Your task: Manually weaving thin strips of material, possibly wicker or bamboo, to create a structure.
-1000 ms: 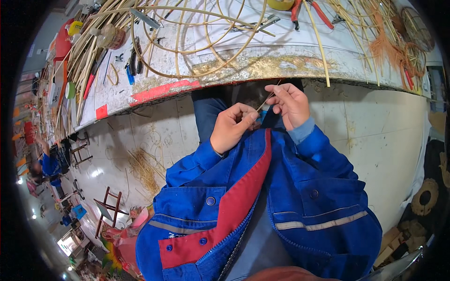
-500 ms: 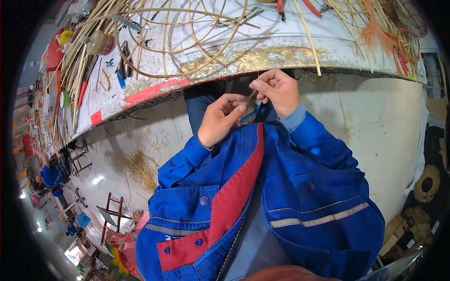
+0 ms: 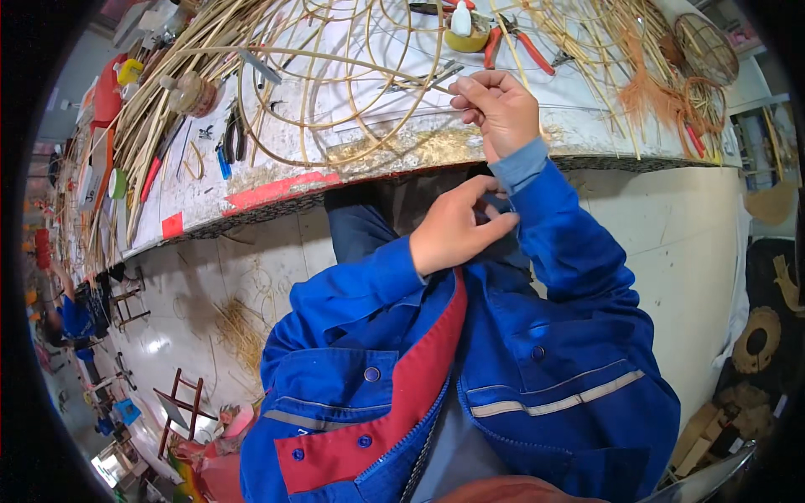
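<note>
"What is the person wearing?"
"A bright blue jacket point(image 3: 587, 356), open in front, with red trim point(image 3: 423, 369), round dark snaps point(image 3: 371, 374) and pale grey stripes point(image 3: 516, 409)."
"And the sleeves point(image 3: 553, 218)?"
"Blue; the right shows a paler cuff point(image 3: 520, 166)."
"Below?"
"Dark trousers point(image 3: 359, 228)."

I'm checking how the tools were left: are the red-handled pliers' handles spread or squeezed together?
Spread: the two red handles splay apart, leaving a wide gap between them. Whether the jaws are open, I cannot tell.

Pale worktable point(image 3: 199, 204), front edge worn. On it: thin-strip hoops point(image 3: 304, 126), strip bundle point(image 3: 156, 117) left, clear jar point(image 3: 193, 95), red-handled pliers point(image 3: 536, 54), orange fibres point(image 3: 642, 90) right.
</note>
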